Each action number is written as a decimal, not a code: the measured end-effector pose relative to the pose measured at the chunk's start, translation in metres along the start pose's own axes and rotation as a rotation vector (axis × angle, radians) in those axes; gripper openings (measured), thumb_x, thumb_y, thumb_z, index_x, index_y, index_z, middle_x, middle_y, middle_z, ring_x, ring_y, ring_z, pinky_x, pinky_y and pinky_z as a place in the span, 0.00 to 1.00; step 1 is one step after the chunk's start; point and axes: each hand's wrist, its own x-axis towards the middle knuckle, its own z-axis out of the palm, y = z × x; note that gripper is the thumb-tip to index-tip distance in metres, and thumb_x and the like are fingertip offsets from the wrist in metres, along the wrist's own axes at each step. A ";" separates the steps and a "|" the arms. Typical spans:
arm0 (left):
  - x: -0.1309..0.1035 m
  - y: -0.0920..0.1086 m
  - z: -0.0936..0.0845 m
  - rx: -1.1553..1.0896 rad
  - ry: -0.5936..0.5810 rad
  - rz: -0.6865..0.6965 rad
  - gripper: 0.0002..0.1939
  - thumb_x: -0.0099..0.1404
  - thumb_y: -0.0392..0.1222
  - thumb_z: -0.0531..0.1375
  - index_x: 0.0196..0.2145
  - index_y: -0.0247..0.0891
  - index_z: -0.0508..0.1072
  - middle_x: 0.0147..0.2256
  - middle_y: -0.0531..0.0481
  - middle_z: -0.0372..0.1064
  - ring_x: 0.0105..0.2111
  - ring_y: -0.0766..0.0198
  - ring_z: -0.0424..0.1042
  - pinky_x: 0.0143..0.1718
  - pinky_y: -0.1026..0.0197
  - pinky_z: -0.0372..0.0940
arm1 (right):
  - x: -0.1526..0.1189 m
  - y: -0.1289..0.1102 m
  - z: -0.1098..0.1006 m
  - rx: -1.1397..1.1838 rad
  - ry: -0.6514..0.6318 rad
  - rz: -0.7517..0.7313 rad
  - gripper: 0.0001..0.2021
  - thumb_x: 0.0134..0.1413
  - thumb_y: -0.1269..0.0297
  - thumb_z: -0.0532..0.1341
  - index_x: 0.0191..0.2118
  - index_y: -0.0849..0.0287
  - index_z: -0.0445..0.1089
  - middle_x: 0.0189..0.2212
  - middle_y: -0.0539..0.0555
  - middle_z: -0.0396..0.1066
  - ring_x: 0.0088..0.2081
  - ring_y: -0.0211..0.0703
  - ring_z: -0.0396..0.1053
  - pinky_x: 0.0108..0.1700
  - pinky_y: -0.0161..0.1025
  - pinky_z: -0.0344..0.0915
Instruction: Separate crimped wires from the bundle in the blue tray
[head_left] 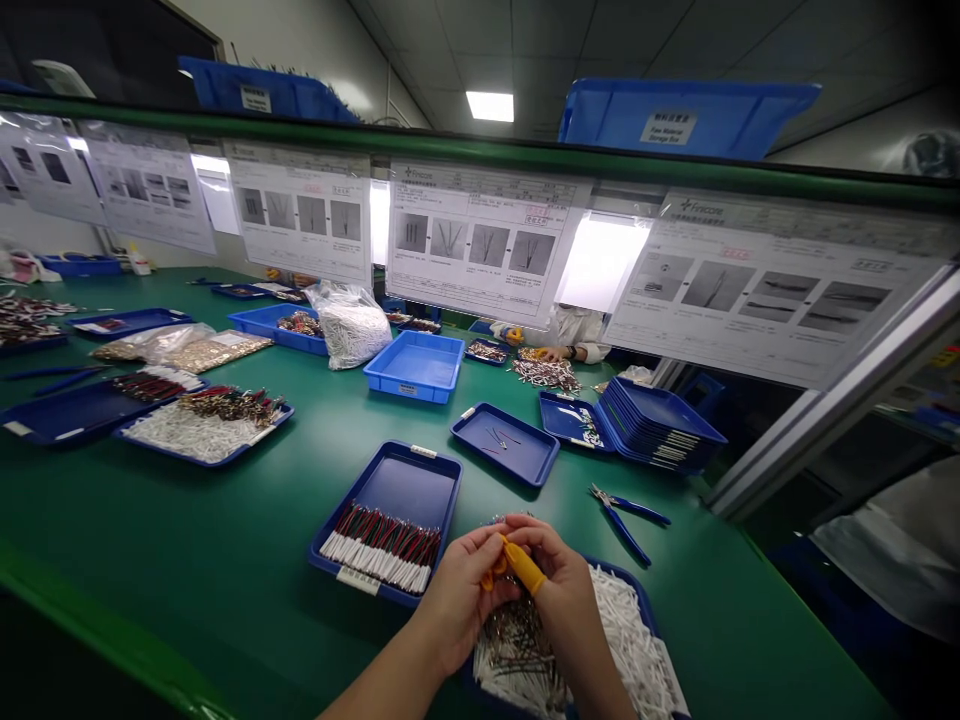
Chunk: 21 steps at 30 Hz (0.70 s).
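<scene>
My left hand (463,590) and my right hand (564,585) meet at the lower centre, fingers closed in a pinch against each other. Yellow finger cots cover some of the fingertips. Whatever is between the fingers is too small and hidden to make out. Below the hands lies a blue tray (646,606) of white sleeves (626,640), with a heap of thin dark wires with metallic ends (514,640) on top. To the left, another blue tray (409,485) contains a row of red and black wires with white sleeves (382,550).
Blue-handled cutting pliers (626,520) lie on the green table (262,560) at right. Beyond are a tray with a few loose wires (525,462), stacked trays (660,420), a light-blue bin (412,375) and a bag of white pieces (349,325). A co-worker's arm (589,345) shows behind hanging sheets.
</scene>
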 end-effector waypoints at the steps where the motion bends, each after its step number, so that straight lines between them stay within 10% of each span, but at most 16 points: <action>1: 0.000 -0.001 0.000 0.024 0.005 0.018 0.13 0.62 0.38 0.56 0.42 0.27 0.70 0.35 0.43 0.66 0.31 0.70 0.65 0.26 0.70 0.63 | 0.000 -0.002 0.000 0.018 0.000 0.019 0.05 0.40 0.66 0.63 0.27 0.62 0.71 0.43 0.60 0.65 0.46 0.52 0.64 0.49 0.48 0.60; 21: 0.000 -0.002 -0.002 0.102 0.002 0.108 0.15 0.53 0.43 0.64 0.29 0.28 0.65 0.19 0.55 0.58 0.16 0.79 0.51 0.15 0.72 0.40 | -0.003 -0.020 0.002 0.329 0.112 0.241 0.14 0.29 0.62 0.70 0.27 0.63 0.71 0.27 0.54 0.70 0.31 0.42 0.68 0.34 0.34 0.65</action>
